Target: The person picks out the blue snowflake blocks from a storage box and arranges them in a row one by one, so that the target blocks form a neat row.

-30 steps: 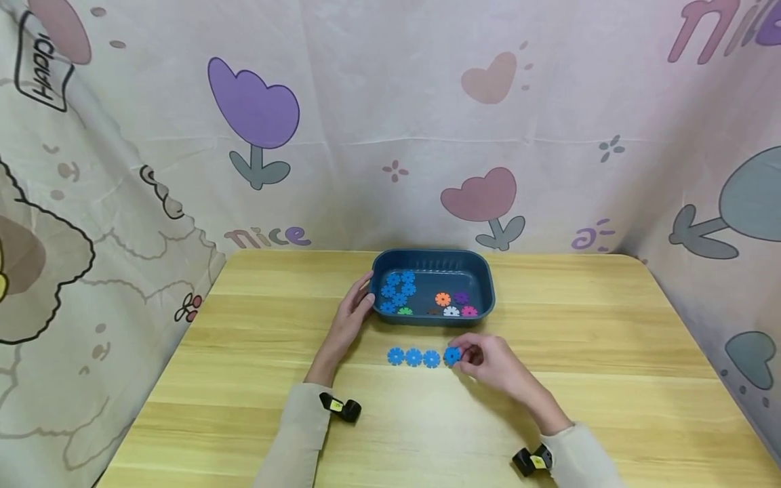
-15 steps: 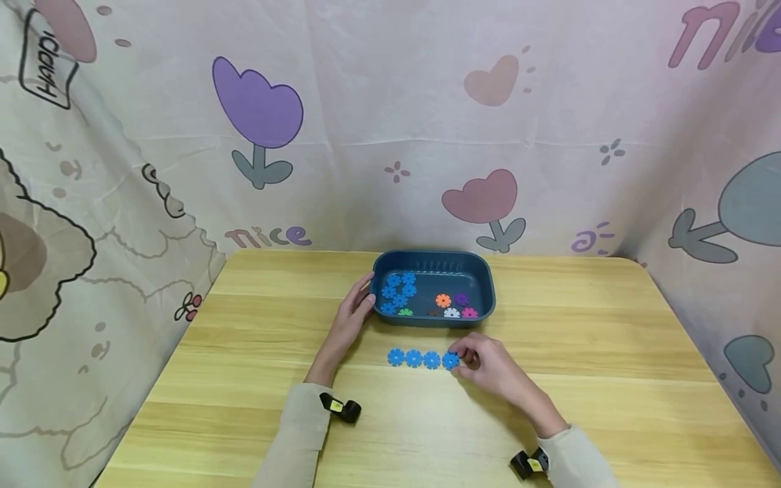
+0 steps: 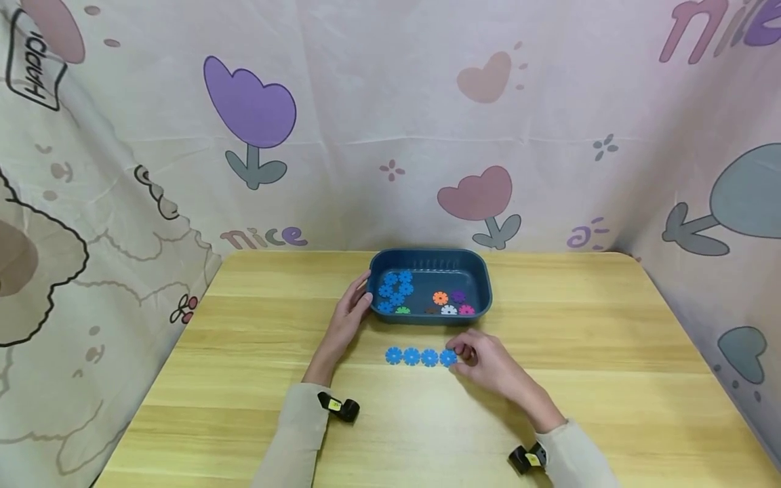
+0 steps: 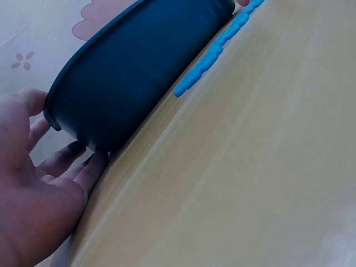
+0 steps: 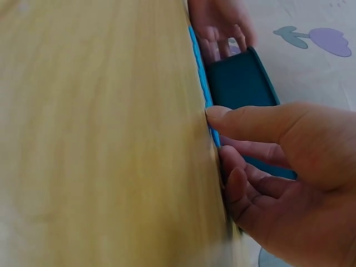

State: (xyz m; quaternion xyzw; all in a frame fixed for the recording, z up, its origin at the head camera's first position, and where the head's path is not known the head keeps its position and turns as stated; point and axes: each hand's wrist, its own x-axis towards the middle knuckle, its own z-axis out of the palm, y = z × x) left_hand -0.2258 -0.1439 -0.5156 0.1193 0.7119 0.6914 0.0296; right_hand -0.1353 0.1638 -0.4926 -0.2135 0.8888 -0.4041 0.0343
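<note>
Four blue snowflake discs lie in a row on the table, the leftmost disc [image 3: 393,356] standing farthest from my right hand [image 3: 485,362]. My right hand pinches the row's rightmost disc [image 3: 448,358] between thumb and fingers, flat against the tabletop beside its neighbour. Behind the row stands a dark blue plastic basin [image 3: 430,319]. My left hand [image 3: 348,322] holds the basin's left end; in the left wrist view the thumb lies at the rim and fingertips bear on the lower wall. Blue discs [image 3: 396,298] cluster in the basin's left part.
To the right inside the basin lie an orange disc [image 3: 440,298], a purple disc [image 3: 458,297], a white disc [image 3: 449,310] and a pink disc [image 3: 466,310]. A green disc [image 3: 403,310] is near the front wall. A printed curtain [image 3: 342,135] surrounds the wooden table [image 3: 244,352].
My right hand has brought its blue disc slightly left and down to the end of the row, where it now lies in line. The left hand stays on the basin.
</note>
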